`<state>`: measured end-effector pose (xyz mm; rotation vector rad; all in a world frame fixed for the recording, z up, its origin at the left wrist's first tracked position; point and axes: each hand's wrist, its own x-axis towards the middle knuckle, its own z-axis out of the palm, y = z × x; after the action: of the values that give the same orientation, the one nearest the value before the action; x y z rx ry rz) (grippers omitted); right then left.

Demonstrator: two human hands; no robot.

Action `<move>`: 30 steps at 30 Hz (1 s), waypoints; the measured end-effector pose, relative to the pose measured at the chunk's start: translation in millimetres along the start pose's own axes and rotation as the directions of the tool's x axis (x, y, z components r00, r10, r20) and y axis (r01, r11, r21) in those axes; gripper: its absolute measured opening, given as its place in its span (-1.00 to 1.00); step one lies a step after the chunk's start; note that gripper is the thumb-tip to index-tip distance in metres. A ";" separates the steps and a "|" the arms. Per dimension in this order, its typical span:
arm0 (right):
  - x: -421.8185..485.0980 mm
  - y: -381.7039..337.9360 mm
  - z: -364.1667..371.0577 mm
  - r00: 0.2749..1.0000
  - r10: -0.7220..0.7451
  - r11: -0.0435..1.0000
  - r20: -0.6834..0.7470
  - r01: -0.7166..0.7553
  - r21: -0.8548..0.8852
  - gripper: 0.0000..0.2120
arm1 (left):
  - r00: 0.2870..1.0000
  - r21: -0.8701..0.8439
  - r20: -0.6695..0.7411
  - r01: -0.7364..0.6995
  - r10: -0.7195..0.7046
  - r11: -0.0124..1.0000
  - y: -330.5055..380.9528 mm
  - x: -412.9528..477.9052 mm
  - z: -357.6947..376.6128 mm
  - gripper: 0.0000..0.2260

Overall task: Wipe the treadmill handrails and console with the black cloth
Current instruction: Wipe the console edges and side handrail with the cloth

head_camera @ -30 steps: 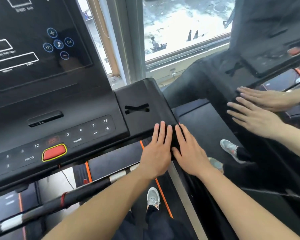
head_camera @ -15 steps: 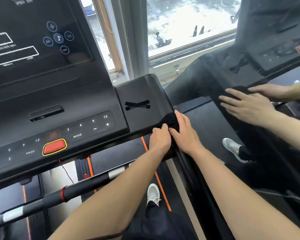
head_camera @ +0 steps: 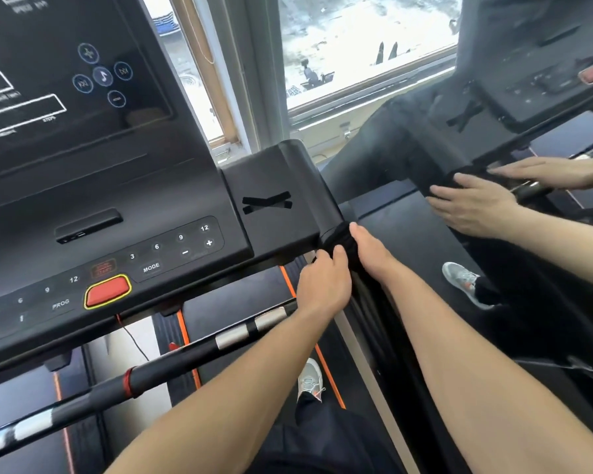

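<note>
**Both hands hold the black cloth on the right handrail, beside a mirror wall**

At 9 o'clock from the hands stands the treadmill console (head_camera: 93,200), black and matt, with a dark touch screen (head_camera: 59,66) showing white outlines and round music icons. Below the screen is a row of number keys with MODE and PROG labels, and a red stop button (head_camera: 107,291) with a yellow border. A thin red cord hangs under this button. Lower, toward 7 o'clock, a black crossbar (head_camera: 172,362) with silver bands crosses the view in a slant.

At 12 o'clock is a window (head_camera: 353,53) with a pale frame; outside looks bright and snowy.

In the centre, the left hand (head_camera: 324,289) is curled around the black cloth (head_camera: 339,242), and the right hand (head_camera: 374,254) lies flat on the cloth, fingers together. The cloth is wrapped on the right handrail (head_camera: 370,313), just where it joins the console corner with the X mark (head_camera: 267,202).

Below, toward 6 o'clock, a grey shoe (head_camera: 309,378) stands on the dark belt (head_camera: 240,302) with orange edge lines.

At 3 o'clock a mirror (head_camera: 493,336) covers the wall and repeats the hands, the cloth and the shoe.
</note>
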<state>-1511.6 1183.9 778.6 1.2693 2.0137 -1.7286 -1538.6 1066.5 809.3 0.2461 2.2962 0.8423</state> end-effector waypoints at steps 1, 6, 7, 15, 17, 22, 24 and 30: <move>-1.7 -1.8 2.0 0.999 -0.030 0.995 -0.021 0.028 -0.093 -0.52 | 0.997 -0.045 0.048 0.062 -0.060 0.997 6.1 4.2 -1.7 -0.50; -53.6 13.5 16.1 0.966 -0.247 0.848 -0.081 0.175 -0.500 -0.37 | 0.968 -0.127 0.181 0.198 -0.174 0.972 12.3 22.0 -6.3 -0.36; -57.6 16.0 15.5 0.958 -0.277 0.840 -0.078 0.202 -0.504 -0.37 | 0.972 -0.092 0.173 0.179 -0.161 0.980 9.9 21.2 -6.0 -0.38; 35.2 33.4 -6.1 0.998 0.060 0.970 0.028 -0.065 0.234 0.00 | 0.985 0.159 -0.084 -0.135 0.150 0.978 -3.3 -23.2 11.6 -0.64; 40.6 42.3 -7.7 0.995 0.082 0.961 0.051 -0.092 0.259 -0.03 | 0.990 0.077 -0.118 -0.074 0.083 0.994 2.8 -18.8 11.0 -0.60; -31.4 25.2 -8.0 0.999 0.031 0.994 0.021 -0.029 -0.101 -0.23 | 0.990 -0.022 -0.126 0.059 -0.061 0.998 16.1 5.9 17.3 -0.56; -51.7 38.8 -4.4 0.996 -0.063 0.946 -0.058 0.041 -0.322 -0.34 | 0.989 0.144 -0.145 -0.011 0.032 0.990 11.3 2.5 19.3 -0.61; -74.4 48.0 1.8 0.927 -0.368 0.829 -0.068 0.294 -0.475 -0.38 | 0.831 0.615 -0.083 -0.392 0.551 0.684 -45.7 -38.7 20.1 -0.69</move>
<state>-1433.0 1145.1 791.4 0.9594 2.6605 -1.1669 -1493.9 1026.5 789.6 1.1166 2.7454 0.3832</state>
